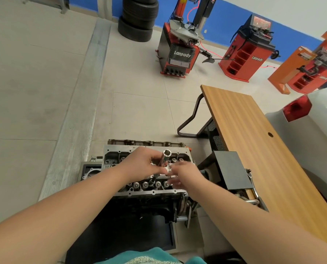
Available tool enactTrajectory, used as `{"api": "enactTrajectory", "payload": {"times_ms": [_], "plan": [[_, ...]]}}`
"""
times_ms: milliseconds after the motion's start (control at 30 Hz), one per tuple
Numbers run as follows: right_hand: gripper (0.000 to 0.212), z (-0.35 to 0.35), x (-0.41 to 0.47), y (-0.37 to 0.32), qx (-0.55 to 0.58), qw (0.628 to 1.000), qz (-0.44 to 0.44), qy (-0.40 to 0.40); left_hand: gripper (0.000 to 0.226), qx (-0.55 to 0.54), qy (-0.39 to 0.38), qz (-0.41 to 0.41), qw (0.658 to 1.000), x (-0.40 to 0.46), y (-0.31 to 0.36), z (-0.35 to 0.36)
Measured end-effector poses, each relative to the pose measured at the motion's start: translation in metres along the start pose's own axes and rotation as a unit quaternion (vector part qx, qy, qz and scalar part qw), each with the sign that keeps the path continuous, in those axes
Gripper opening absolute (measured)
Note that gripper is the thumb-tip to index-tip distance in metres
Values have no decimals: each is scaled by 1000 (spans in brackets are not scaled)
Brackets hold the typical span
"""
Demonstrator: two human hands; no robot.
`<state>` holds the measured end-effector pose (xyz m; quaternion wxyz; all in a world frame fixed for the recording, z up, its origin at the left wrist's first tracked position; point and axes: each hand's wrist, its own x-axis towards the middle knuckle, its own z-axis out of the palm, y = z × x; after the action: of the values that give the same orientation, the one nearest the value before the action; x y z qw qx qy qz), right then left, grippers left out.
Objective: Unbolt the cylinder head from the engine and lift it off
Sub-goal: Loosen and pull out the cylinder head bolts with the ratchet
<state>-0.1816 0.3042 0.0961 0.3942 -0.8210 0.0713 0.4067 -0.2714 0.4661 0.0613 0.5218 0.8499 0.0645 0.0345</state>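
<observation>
The cylinder head [147,172] sat bolted face-up on the engine [151,208], low on the floor beside the wooden counter [254,141]. The left hand [141,164] had its grip closed round a long socket [164,158] standing tilted above the head. The right hand [183,174] was blurred just beside it, so its grip could not be told.

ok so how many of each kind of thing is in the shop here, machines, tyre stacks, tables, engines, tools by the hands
Red shop machines: 3, a tyre changer, a balancer, and one partly cut off at the right edge
Tyre stacks: 1
Wooden tables: 1
Engines: 1
Sockets: 1, held in the left hand
Ratchets: 1
Total: 8
</observation>
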Motion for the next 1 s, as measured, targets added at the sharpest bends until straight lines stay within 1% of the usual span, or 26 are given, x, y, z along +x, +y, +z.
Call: {"api": "enactTrajectory", "payload": {"times_ms": [33,67,167,233,267,300,333,400,433,533,600,767,1000], "plan": [[15,6,6,14,-14,999,47,-18,17,0,7,5,1000,-1,2,-2],[18,12,13,29,-29,998,50,-31,17,-6,13,6,1000,-2,5,-5],[32,28,27,58,-74,996,-20,-36,15,-50,40,-1,998,-6,12,-17],[33,39,36,61,-88,995,-31,-20,16,-62,78,-2,995,-10,16,-28],[33,44,40,60,-109,993,-36,-7,17,-62,100,-5,993,-12,18,-33],[32,47,44,58,-154,987,-52,11,17,-62,118,-8,991,-15,18,-37],[31,50,46,57,-215,973,-79,29,17,-66,132,-14,989,-17,18,-41],[29,55,48,56,-343,928,-128,68,15,-69,147,-23,986,-24,14,-47],[26,58,47,56,-387,907,-142,89,15,-62,151,-25,986,-27,12,-49],[21,65,49,58,-456,861,-183,134,14,-39,163,-32,985,-37,6,-52],[19,67,51,60,-475,843,-205,145,15,-42,167,-39,984,-43,3,-52],[17,64,55,64,-484,826,-243,158,16,-57,177,-56,981,-52,-2,-53],[18,62,53,75,-442,831,-286,182,15,-60,180,-72,979,-57,-7,-56]]}}
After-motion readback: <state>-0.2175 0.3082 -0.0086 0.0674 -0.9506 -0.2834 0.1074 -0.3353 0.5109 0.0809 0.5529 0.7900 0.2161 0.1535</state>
